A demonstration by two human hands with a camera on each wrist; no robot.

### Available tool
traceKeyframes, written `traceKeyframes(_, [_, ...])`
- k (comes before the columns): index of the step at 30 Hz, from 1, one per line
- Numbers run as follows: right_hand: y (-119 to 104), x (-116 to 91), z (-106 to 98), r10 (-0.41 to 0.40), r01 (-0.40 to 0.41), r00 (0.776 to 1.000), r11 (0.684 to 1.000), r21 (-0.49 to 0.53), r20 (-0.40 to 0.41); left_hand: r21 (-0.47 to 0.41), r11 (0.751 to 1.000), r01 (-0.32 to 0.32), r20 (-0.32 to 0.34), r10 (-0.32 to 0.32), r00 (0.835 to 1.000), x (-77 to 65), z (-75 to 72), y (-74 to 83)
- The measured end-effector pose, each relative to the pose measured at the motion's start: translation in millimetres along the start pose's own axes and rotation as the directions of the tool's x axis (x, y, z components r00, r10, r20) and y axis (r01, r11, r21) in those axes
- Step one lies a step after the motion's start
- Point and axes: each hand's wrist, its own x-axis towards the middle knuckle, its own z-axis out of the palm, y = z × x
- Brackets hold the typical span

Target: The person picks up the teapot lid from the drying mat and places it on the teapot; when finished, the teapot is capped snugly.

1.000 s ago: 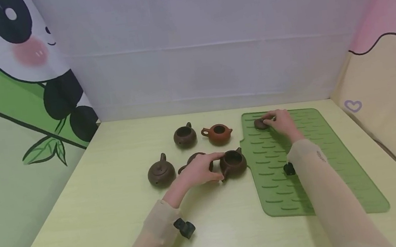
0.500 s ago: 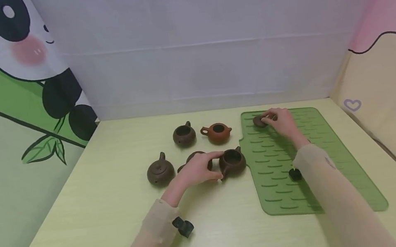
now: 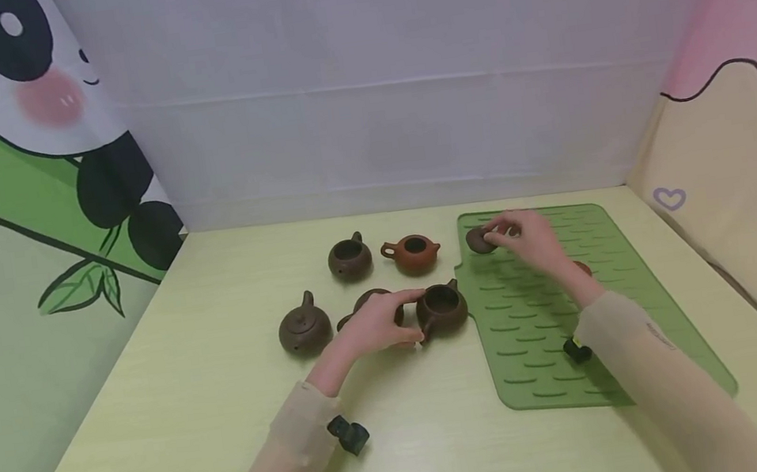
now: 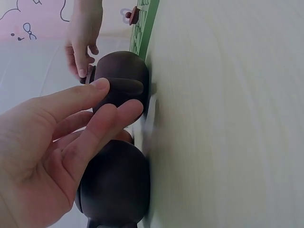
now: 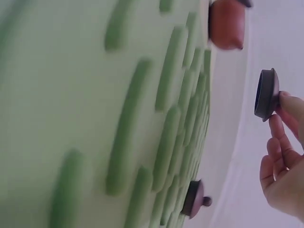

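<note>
In the head view my left hand (image 3: 379,324) is at the near-left side of a dark brown lidless teapot (image 3: 449,324). Its thumb and fingers pinch the teapot's protruding handle (image 4: 127,86), as the left wrist view shows. My right hand (image 3: 530,245) holds a round dark teapot lid (image 3: 480,240) by its knob, above the far left part of the green ridged mat (image 3: 528,388). The right wrist view has this lid (image 5: 268,95) tilted, its hollow underside turned away from the palm. Another dark teapot (image 3: 367,300) is partly hidden behind my left hand.
A lidded dark teapot (image 3: 305,333) stands at the left. Farther back are an open dark teapot (image 3: 350,262) and an open reddish-brown one (image 3: 416,260). On the mat lies a reddish lid (image 3: 583,267), partly covered by my right forearm in the head view.
My right hand has lifted the dark lid off the mat and shifted it slightly left. The reddish lid has come into view beside my right wrist. My left hand stays on the teapot.
</note>
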Motion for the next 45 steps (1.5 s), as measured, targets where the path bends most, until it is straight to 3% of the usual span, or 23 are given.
traceKeyframes(6, [-16.9, -12.9, 3.5, -0.028, 0.027, 0.999, 1.000, 0.012, 0.026, -0.031, 0.999, 0.024, 0.012, -0.024, 1.000, -2.1, 2.3, 2.1])
traceKeyframes(14, [-42.1, -26.8, 8.9, -0.048, 0.046, 0.998, 0.998, 0.049, 0.050, -0.055, 0.997, 0.055, -0.044, -0.057, 0.997, -5.0, 7.5, 3.5])
traceKeyframes(20, [-54.3, -32.9, 16.1, -0.082, 0.076, 0.993, 0.994, 0.075, 0.082, -0.054, 0.998, 0.038, -0.064, -0.041, 0.997, -5.4, 8.8, 2.4])
traceKeyframes(34, [-66.7, -41.9, 34.1, -0.139, 0.128, 0.984, 0.987, 0.097, 0.114, -0.078, 0.997, 0.029, -0.048, -0.033, 0.998, -8.7, 7.4, 5.3])
traceKeyframes(45, [-71.3, -47.6, 40.7, -0.130, 0.115, 0.979, 0.988, 0.099, 0.159, -0.047, 0.998, 0.038, -0.046, -0.040, 0.998, -7.9, 7.7, 6.0])
